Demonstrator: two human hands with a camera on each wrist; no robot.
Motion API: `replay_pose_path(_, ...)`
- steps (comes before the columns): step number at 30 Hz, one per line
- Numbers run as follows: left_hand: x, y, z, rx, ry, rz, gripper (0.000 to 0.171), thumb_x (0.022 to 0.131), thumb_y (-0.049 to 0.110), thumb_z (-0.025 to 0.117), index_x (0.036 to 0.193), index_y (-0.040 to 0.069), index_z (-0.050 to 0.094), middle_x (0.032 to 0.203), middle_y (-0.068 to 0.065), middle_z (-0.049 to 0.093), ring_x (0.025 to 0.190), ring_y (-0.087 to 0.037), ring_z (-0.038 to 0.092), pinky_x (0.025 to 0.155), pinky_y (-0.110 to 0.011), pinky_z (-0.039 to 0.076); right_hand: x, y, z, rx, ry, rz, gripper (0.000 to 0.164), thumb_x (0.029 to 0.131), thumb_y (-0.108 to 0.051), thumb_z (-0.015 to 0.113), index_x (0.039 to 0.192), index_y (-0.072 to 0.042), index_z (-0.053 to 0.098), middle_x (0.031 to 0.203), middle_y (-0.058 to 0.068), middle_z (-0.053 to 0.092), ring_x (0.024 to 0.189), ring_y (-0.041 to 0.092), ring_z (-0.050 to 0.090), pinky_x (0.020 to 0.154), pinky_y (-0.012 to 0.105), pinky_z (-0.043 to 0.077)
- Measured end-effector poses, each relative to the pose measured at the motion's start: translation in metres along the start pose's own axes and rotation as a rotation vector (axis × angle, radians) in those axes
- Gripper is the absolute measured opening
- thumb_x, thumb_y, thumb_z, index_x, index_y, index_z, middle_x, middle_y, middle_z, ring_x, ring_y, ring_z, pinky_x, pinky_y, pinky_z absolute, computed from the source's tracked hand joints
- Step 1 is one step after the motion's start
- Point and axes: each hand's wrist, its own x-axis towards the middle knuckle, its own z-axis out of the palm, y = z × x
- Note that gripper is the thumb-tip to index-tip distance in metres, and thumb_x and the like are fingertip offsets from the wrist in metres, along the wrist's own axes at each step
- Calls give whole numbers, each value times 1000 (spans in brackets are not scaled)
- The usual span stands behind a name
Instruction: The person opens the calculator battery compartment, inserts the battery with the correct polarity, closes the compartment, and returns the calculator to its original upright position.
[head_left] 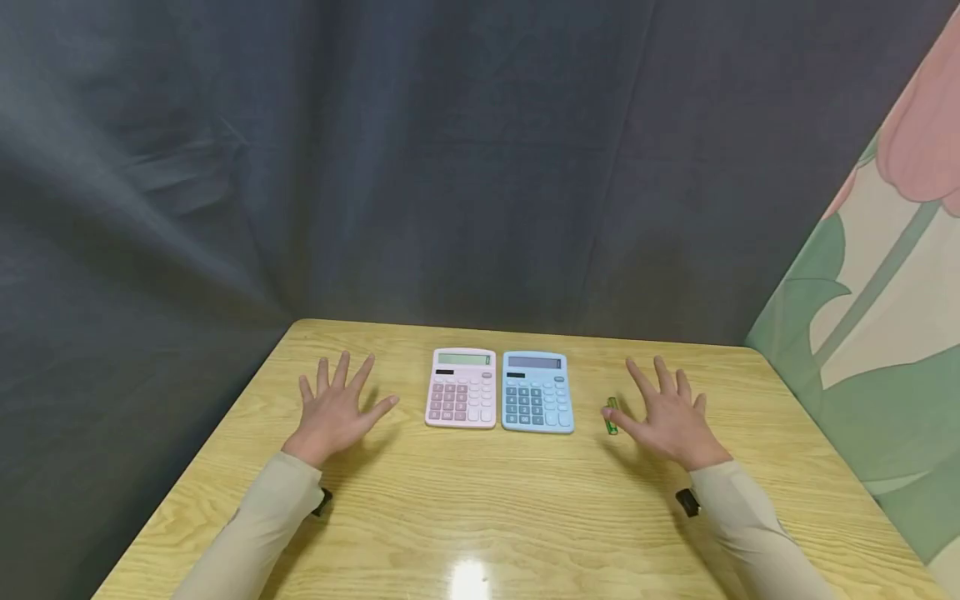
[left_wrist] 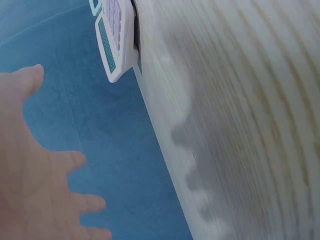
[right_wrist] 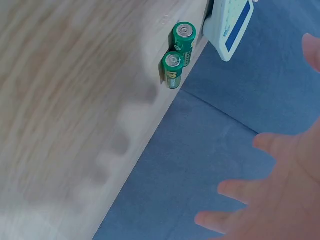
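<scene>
Side by side on the wooden table lie a pink calculator [head_left: 461,388] and a blue calculator [head_left: 537,392], both with their displays toward the back. To the left of the pink one, my left hand [head_left: 333,414] hovers above the table, fingers spread and holding nothing. My right hand [head_left: 671,419] hovers at the right, likewise spread. Its thumb partly covers green batteries [head_left: 612,423] in the head view. Two of these batteries [right_wrist: 173,70] show in the right wrist view, close together on the tabletop, apart from the hand.
The wooden table [head_left: 465,500] reaches back to a dark curtain [head_left: 480,167], which also hangs along the left. A wall with a painted flower pattern [head_left: 885,358] borders the right side. Small dark wrist cameras [head_left: 687,502] sit under the sleeves.
</scene>
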Motion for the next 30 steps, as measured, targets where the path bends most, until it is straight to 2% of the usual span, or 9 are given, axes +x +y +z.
replay_pose_path(3, 1, 0, 1, -50, -14, 18, 91, 95, 71, 43, 161, 13, 21, 163, -29, 3, 147, -57, -3, 113, -77, 0, 1, -2, 0, 3, 14, -17, 95, 90, -68, 55, 159, -12, 23, 159, 35, 11, 136, 70, 12, 97, 89, 13)
replay_pose_path(6, 3, 4, 4, -148, -40, 41, 87, 99, 63, 45, 160, 7, 18, 162, -32, 4, 147, -55, 1, 116, -73, 11, 2, -7, -1, 19, 41, -46, 93, 91, -64, 58, 158, -8, 26, 158, 37, 14, 135, 71, 14, 102, 85, 15)
replay_pose_path(11, 18, 15, 12, -320, -74, 58, 70, 105, 41, 48, 155, -3, 28, 153, -31, 31, 140, -48, 33, 111, -64, 36, 6, -23, -1, 45, 78, -98, 88, 92, -59, 60, 153, -1, 35, 153, 41, 23, 135, 68, 19, 106, 80, 19)
replay_pose_path(13, 27, 22, 16, -373, -77, 50, 64, 105, 37, 49, 152, -4, 34, 146, -29, 42, 133, -45, 43, 108, -60, 41, 7, -31, 0, 47, 79, -113, 84, 93, -58, 60, 150, 1, 41, 151, 40, 28, 136, 66, 23, 106, 79, 23)
replay_pose_path(15, 37, 29, 21, -424, -73, 37, 60, 105, 33, 50, 149, -4, 38, 141, -27, 48, 127, -43, 50, 105, -57, 45, 8, -38, 2, 48, 85, -135, 77, 94, -54, 61, 144, 3, 48, 147, 38, 37, 134, 62, 32, 105, 76, 30)
replay_pose_path(18, 51, 40, 27, -500, -57, 11, 55, 105, 29, 52, 147, -4, 42, 135, -25, 54, 119, -39, 56, 100, -52, 50, 9, -50, 6, 61, 97, -176, 63, 95, -44, 65, 132, 5, 59, 135, 32, 54, 122, 52, 52, 98, 67, 45)
replay_pose_path(21, 64, 48, 34, -588, -57, -7, 50, 106, 22, 49, 147, -5, 42, 133, -25, 55, 106, -35, 64, 88, -43, 57, 8, -62, 12, 89, 109, -215, 46, 93, -33, 70, 120, 5, 67, 120, 23, 67, 106, 41, 65, 85, 56, 56)
replay_pose_path(25, 79, 55, 43, -700, -68, -50, 47, 107, 18, 44, 148, -5, 41, 137, -24, 52, 93, -31, 70, 73, -32, 58, 7, -77, 21, 106, 108, -266, 30, 91, -24, 72, 108, 1, 73, 105, 14, 73, 88, 28, 71, 70, 44, 60)
replay_pose_path(30, 93, 65, 51, -760, -75, -108, 46, 107, 17, 43, 148, -3, 41, 138, -24, 52, 89, -26, 68, 75, -28, 57, 4, -93, 31, 106, 80, -319, 17, 91, -21, 73, 99, -6, 75, 92, 6, 75, 72, 15, 69, 60, 32, 58)
